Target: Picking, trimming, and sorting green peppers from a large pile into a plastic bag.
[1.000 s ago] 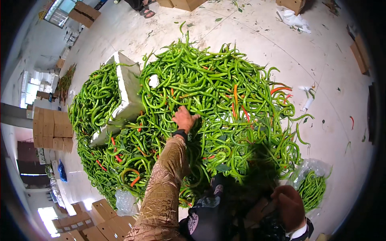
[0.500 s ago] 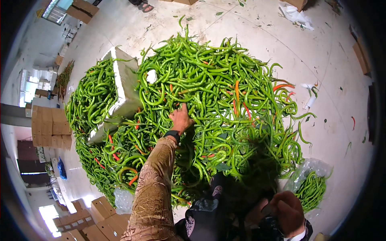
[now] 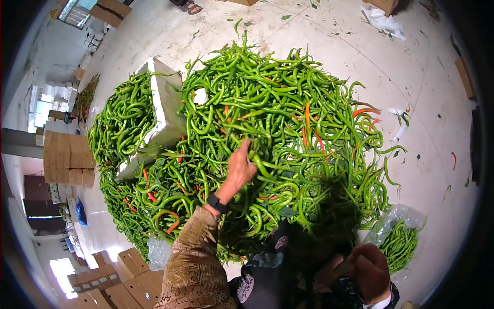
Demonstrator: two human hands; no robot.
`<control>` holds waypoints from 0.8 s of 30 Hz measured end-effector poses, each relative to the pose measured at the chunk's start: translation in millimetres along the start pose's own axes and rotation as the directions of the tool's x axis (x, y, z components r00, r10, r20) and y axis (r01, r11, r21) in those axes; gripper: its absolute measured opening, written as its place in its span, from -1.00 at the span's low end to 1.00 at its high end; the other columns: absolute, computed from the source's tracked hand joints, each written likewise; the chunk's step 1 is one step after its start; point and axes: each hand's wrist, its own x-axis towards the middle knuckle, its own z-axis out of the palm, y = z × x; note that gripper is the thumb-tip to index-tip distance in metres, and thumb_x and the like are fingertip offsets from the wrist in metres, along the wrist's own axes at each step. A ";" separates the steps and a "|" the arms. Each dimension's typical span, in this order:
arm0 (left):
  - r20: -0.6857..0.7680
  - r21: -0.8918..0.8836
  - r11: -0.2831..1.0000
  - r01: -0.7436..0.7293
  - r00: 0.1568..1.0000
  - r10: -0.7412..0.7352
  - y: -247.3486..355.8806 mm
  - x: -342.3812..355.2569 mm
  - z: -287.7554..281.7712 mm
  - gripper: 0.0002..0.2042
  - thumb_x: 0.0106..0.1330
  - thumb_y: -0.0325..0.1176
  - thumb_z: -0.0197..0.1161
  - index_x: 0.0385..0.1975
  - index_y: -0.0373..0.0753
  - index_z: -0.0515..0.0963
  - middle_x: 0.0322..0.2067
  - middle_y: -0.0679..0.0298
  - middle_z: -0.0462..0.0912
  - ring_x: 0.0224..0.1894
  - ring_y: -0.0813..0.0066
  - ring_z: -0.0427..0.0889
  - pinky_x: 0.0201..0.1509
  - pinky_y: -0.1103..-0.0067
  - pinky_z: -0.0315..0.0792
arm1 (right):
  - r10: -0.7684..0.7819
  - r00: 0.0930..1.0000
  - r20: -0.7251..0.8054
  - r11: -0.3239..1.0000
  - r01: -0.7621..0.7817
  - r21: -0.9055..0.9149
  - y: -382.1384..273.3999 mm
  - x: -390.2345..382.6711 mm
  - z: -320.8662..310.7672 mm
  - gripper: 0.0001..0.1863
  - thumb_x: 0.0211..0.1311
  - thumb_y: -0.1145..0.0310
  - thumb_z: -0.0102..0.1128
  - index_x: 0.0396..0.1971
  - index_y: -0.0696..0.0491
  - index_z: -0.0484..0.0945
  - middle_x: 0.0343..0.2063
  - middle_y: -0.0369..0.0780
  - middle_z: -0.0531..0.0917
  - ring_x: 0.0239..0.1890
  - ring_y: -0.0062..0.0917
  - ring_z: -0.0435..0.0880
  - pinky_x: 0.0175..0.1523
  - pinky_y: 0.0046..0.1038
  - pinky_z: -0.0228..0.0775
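Observation:
A large heap of long green peppers [image 3: 267, 98], with some red ones [image 3: 307, 116], lies on the floor. In its middle my left hand [image 3: 239, 167] is closed on some green peppers [image 3: 261, 165]. A white foam box [image 3: 164, 103] stands tilted among the peppers at left, peppers piled inside it. At lower right my right hand [image 3: 368, 270] is curled closed beside dark clothing; what it holds is hidden. Near it lies a clear plastic bag [image 3: 382, 226] of green peppers.
Cardboard boxes are stacked at left [image 3: 67, 154] and lower left [image 3: 131, 270]. Another person's sandalled foot [image 3: 193, 9] is at the top. White scraps [image 3: 383, 23] lie at upper right, a blue bag [image 3: 81, 211] at left, a clear bag [image 3: 157, 252] below the heap.
My left hand has moved right and slightly back toward me, fingers closing, and peppers around it have shifted and lifted. My right hand is nearly unchanged.

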 end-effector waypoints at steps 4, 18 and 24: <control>0.099 -0.180 0.973 0.143 0.987 -0.127 58.4 -41.4 -26.6 -0.42 0.08 -0.45 0.44 0.14 -0.30 0.38 -0.14 0.02 0.70 -0.19 0.37 0.71 -0.13 0.45 0.58 | -0.008 0.998 0.064 0.998 0.004 0.061 11.3 11.8 2.6 -0.81 0.20 0.45 0.01 -0.21 0.16 0.48 -0.38 -0.22 0.58 -0.35 -0.55 0.55 -0.23 -0.54 0.39; 0.343 -0.495 0.865 -0.083 0.896 0.282 80.9 -107.2 38.2 -0.63 0.28 -0.40 0.28 0.07 -0.32 0.50 -0.07 0.06 0.65 -0.02 0.20 0.65 0.11 0.43 0.50 | -0.082 0.996 0.034 0.996 0.080 0.034 15.7 6.9 -15.2 -0.71 0.20 0.33 0.11 -0.13 0.17 0.47 -0.34 -0.25 0.55 -0.37 -0.60 0.50 -0.27 -0.57 0.34; 0.195 -0.585 0.748 0.312 0.950 -0.243 6.8 -81.3 23.5 -0.79 0.41 -0.40 0.18 -0.05 -0.35 0.54 -0.25 0.38 0.65 -0.23 0.67 0.55 -0.12 0.68 0.43 | -0.100 0.993 0.066 0.994 0.097 0.050 21.1 8.8 -20.7 -0.75 0.27 0.47 0.00 -0.10 0.21 0.49 -0.36 -0.19 0.62 -0.39 -0.54 0.52 -0.25 -0.48 0.37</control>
